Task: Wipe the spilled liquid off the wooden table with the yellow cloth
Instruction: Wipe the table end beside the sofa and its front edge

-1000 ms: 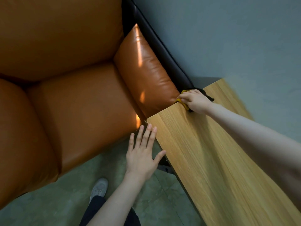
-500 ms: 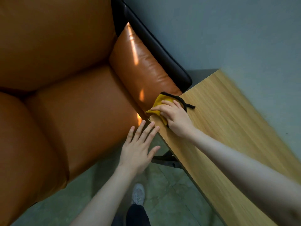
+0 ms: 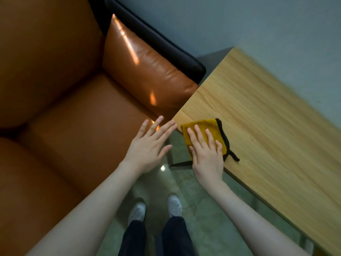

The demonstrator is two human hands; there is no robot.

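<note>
Yellow, black-edged, one folded cloth [image 3: 203, 134] lies at the near corner of the one wooden table [image 3: 267, 126], flattened under the right hand [image 3: 206, 154], fingers straight. The left hand [image 3: 147, 146] hovers beside the corner, fingers extended, holding nothing. Two grey shoes [image 3: 174, 207] stand below.

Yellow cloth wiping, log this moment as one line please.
step: wiping | right hand: flat on yellow cloth at near corner of wooden table | left hand: open, off table | spill: not visible
</note>
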